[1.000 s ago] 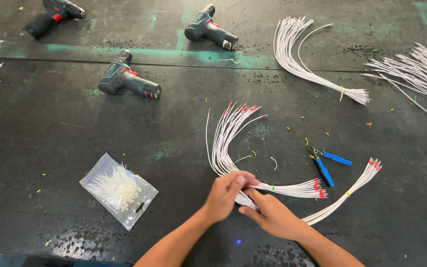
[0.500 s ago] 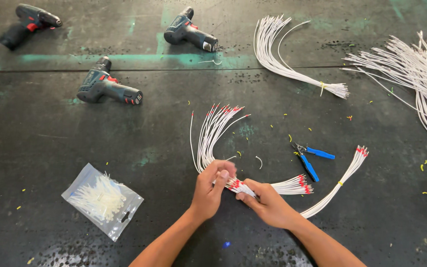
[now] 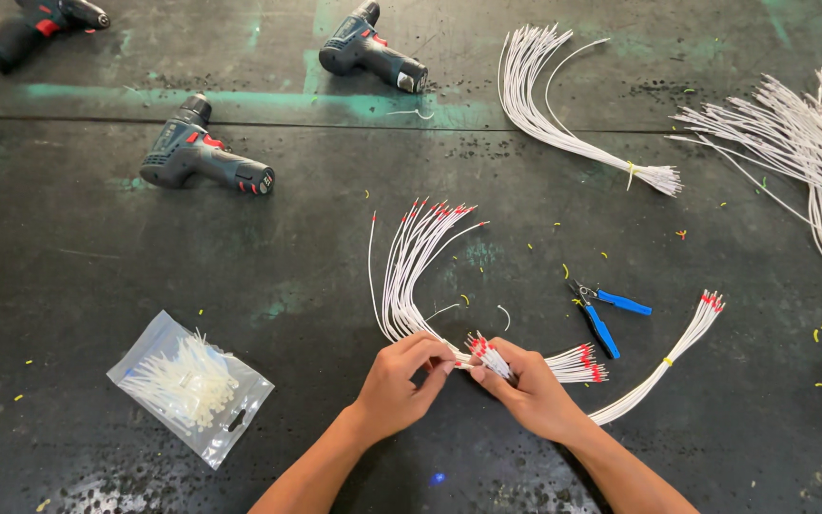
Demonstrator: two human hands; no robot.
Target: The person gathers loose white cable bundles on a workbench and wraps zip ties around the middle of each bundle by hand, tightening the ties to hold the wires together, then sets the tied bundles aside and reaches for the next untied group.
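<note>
Wire bundle (image 3: 411, 276): white, red-tipped, at counter (image 3: 97, 286) six o'clock. Left hand (image 3: 397, 385) and right hand (image 3: 525, 390) pinch its gathered end closed. Judged light, limp, splaying; hold near the tips.

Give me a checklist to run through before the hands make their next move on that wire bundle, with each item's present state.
1. Both hands on the bundle: left hand and right hand pinch the white wire bundle near its lower end: ok.
2. Red-tipped ends level with each other: fanned out: not ok.
3. Tie already around this bundle: cannot tell, fingers cover the spot.
4. Bag of cable ties at hand: lies left of the left hand: ok.
5. Blue-handled cutters at hand: lie just beyond the right hand: ok.
</note>
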